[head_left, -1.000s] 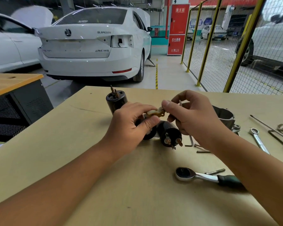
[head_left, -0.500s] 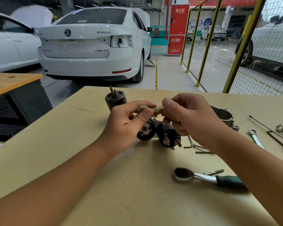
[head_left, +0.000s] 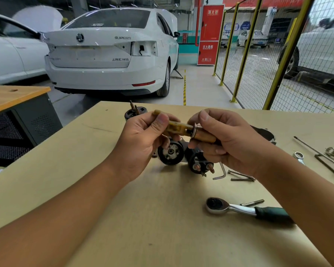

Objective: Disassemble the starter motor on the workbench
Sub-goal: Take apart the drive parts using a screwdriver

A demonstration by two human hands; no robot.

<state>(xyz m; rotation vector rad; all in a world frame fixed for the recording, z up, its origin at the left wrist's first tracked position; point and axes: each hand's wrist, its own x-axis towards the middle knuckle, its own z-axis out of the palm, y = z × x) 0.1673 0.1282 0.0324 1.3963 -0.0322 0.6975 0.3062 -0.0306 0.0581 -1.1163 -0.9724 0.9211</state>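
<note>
Both hands were raised just above the bench (head_left: 69, 170), sharing one small part between them. The left hand (head_left: 143, 143) pinched the yellowish plastic lever (head_left: 175, 128) between thumb and curled fingers, while the right hand (head_left: 226, 139) closed its thumb and fingers round the copper-coloured plunger (head_left: 202, 134) that the lever joined at a thin metal collar. Holding each half separately looked like a way to work the two apart, or to turn the joint and see how it was fastened (which of these could not be told).

The rest of the starter motor lay on the bench directly below the hands: a black round end (head_left: 171, 153) with a pale face toward the camera, and touching it on the right the solenoid (head_left: 200, 164) with its two copper terminals. Another black cylinder (head_left: 134, 112) with studs stood farther back, and a grey housing (head_left: 265, 134) showed partly behind the right wrist.

Tools were kept near on the right, probably for reach: a ratchet (head_left: 239, 208), a hex key (head_left: 221, 171), two long bolts (head_left: 241, 175) and a spanner (head_left: 299, 157). The parts lying loose suggested the work was well along.
</note>
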